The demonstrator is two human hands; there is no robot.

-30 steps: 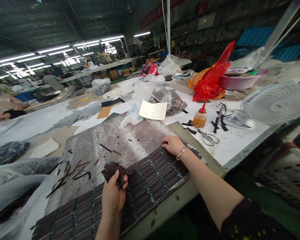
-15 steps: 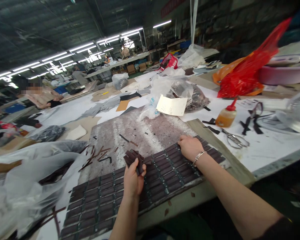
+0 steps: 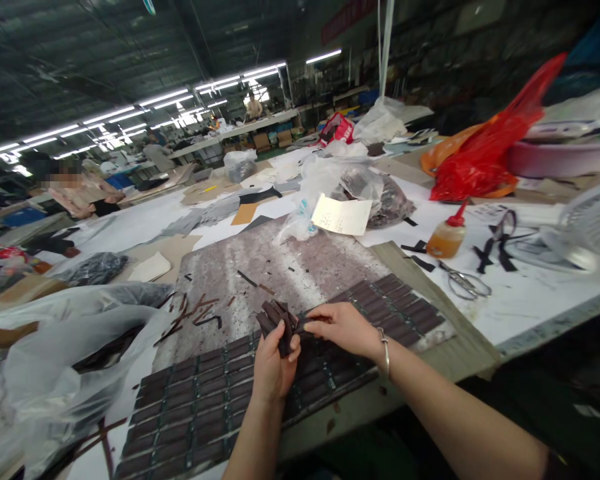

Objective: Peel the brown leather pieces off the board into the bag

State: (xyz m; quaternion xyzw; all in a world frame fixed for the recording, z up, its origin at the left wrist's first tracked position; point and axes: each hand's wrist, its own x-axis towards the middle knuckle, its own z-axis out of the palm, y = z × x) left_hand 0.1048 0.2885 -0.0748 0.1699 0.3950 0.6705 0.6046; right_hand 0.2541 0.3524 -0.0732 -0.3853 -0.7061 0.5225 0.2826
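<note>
"Since the two hands meet over the board, which one has the dark pieces?"

"The left hand (image 3: 274, 367). Its thumb and fingers are wrapped round a bundle of dark brown pieces (image 3: 279, 319), raised over the near half of the mottled board (image 3: 240, 257)."

"Which way do they point?"

"Mostly up out of the fist, away from the person, their long axes slanting so that the far tips lean left. They fan unevenly. One piece juts sideways, its long axis running right, towards the other hand."

"And the right hand (image 3: 345, 327)?"

"Thumb and forefinger are almost together at the end of that jutting piece. It looks like a pinch, but I cannot tell whether they grip it. A silvery bracelet (image 3: 384, 350) circles the wrist."

"What lies below?"

"Rows of flat pieces (image 3: 213, 387), dark brown too, with their long axes crosswise to the person, right ends tilted slightly away. Greenish bands part the columns."

"Anything close by?"

"Thin brown scraps (image 3: 200, 310) lie on the board, left of the bundle. Well off to the right are scissors (image 3: 457, 274), handle loops towards the right, near a red-capped bottle (image 3: 445, 240) standing upright."
</note>
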